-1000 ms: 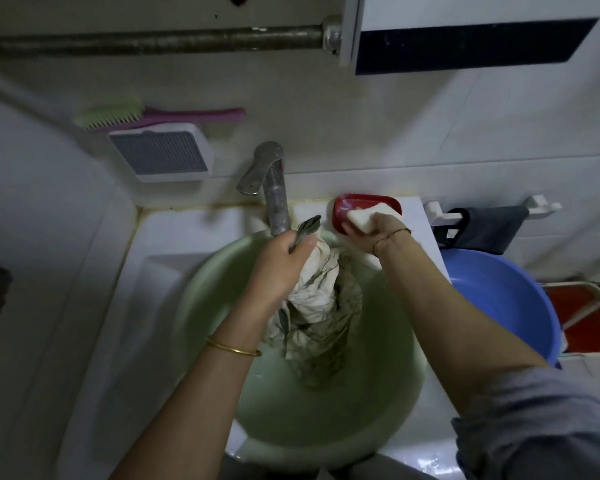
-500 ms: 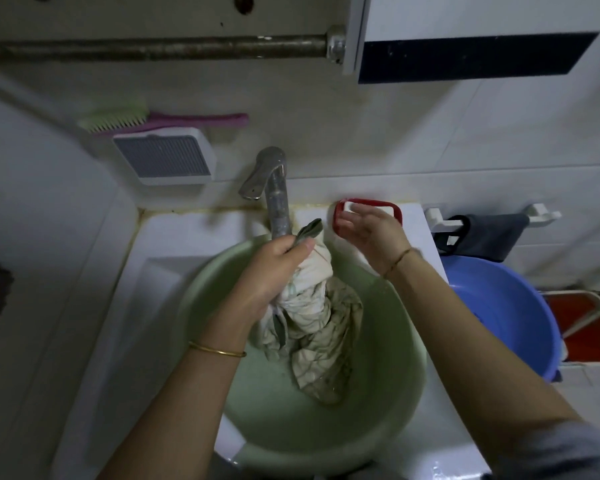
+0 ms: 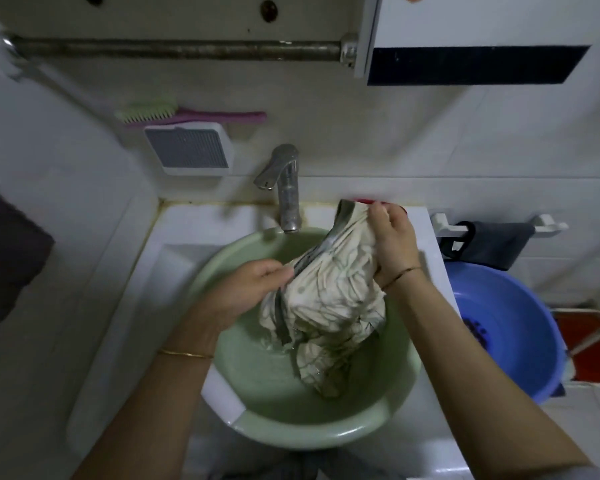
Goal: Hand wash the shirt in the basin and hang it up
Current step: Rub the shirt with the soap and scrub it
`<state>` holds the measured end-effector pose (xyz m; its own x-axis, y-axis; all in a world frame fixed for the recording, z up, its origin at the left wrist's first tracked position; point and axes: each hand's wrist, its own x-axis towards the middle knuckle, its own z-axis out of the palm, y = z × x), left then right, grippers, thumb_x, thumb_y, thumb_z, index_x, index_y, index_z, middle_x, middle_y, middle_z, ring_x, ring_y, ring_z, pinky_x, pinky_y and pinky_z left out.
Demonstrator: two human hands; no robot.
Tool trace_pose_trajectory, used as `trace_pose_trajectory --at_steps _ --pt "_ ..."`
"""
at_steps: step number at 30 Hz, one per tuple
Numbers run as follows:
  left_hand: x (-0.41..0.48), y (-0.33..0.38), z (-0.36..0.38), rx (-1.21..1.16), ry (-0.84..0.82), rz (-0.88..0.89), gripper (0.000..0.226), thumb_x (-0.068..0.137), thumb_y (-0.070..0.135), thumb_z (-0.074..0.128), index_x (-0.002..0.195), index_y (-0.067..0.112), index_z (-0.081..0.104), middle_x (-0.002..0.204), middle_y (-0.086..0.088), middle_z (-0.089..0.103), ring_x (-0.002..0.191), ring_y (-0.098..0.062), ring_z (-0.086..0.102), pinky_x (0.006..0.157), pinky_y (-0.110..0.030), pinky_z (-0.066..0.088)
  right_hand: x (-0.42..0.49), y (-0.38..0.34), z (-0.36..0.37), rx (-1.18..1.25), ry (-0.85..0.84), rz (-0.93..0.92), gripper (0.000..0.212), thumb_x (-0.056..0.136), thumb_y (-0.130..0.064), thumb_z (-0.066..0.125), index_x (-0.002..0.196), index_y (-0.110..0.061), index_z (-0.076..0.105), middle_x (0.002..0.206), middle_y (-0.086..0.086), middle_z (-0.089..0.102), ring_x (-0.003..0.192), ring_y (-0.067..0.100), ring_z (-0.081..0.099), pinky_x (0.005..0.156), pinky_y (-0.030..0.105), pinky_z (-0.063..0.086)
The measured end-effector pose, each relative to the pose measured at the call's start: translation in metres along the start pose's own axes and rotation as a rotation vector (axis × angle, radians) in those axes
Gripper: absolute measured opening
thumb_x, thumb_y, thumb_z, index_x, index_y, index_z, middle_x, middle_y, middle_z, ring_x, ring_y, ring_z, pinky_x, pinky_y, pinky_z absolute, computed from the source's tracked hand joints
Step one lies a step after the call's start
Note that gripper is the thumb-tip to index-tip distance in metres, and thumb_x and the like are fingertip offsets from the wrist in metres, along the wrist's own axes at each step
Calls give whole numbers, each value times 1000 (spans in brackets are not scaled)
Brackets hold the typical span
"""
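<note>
Both hands grip the wet shirt point(image 3: 329, 299) above the basin point(image 3: 243, 372): left hand point(image 3: 253, 289) nearer, right hand point(image 3: 394, 244) farther.

Two basins point(image 3: 326, 434) point(image 3: 520, 341), one shirt point(image 3: 329, 299), one tap point(image 3: 286, 188), one brush point(image 3: 184, 114)

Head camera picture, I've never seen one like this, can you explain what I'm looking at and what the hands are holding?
The camera sits on a person's head and looks down at their own two bare hands; no machine is involved. A green basin rests in a white sink, below a metal tap. The left hand and the right hand both grip a wet, pale patterned shirt, lifting its upper part while the lower end hangs into the basin. On the wall hang a brush and a dark cloth. A blue tub stands to the right.
</note>
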<state>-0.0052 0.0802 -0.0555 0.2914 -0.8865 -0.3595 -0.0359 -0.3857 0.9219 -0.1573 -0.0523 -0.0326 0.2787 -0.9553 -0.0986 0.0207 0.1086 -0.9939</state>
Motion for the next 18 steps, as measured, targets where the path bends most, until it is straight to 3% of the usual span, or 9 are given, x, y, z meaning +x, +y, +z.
trace_pose_trajectory --at_steps 1,3,5,6,9,12,15,18 --pt "2 3 11 -180 104 -46 32 96 32 50 95 4 65 94 -12 69 87 -22 62 78 -30 47 -6 2 4 -185 -6 -96 14 95 -18 51 82 -19 52 68 -8 50 61 4 46 59 15 41" --pt "9 4 33 -457 240 -146 37 100 34 39 99 8 65 85 -9 71 81 -23 67 79 -34 51 -35 9 22 -425 -204 -308 9 91 -18 58 82 -17 58 71 -6 58 63 6 51 60 16 39" --pt "8 3 53 -597 295 -230 42 104 35 21 86 16 54 62 2 65 54 -5 63 62 -26 51 -65 20 40 -630 -369 -478 23 88 -30 61 71 -15 59 71 5 64 67 17 57 61 27 38" --pt "6 5 64 -655 314 -242 43 104 34 13 78 19 45 60 1 60 49 -2 59 57 -23 48 -71 21 46 -720 -372 -490 32 88 -37 59 65 -17 53 73 9 65 70 22 58 60 29 36" --pt "4 22 92 -849 330 -275 42 103 38 17 75 19 41 75 -5 44 65 -17 48 65 -33 41 -41 14 49 -908 -308 -236 42 94 -44 48 60 -20 42 84 13 67 83 28 61 63 28 34" --pt "7 27 95 -1103 391 -267 36 102 28 24 79 14 48 79 -7 46 75 -17 46 83 -29 38 -37 20 47 -874 -314 -162 34 95 -34 45 76 -10 62 93 18 67 90 33 61 68 30 39" --pt "9 15 91 -1151 386 -319 37 100 28 27 76 11 50 73 -10 51 73 -18 49 71 -25 39 -57 27 43 -868 -416 -240 34 96 -25 45 83 -3 67 89 19 68 85 30 62 72 32 43" --pt "8 24 103 -1063 402 -337 34 101 17 28 74 11 47 70 -11 47 69 -18 46 66 -25 38 -31 21 38 -761 -304 -125 31 93 -23 48 66 -13 60 73 10 59 74 25 55 63 28 35"
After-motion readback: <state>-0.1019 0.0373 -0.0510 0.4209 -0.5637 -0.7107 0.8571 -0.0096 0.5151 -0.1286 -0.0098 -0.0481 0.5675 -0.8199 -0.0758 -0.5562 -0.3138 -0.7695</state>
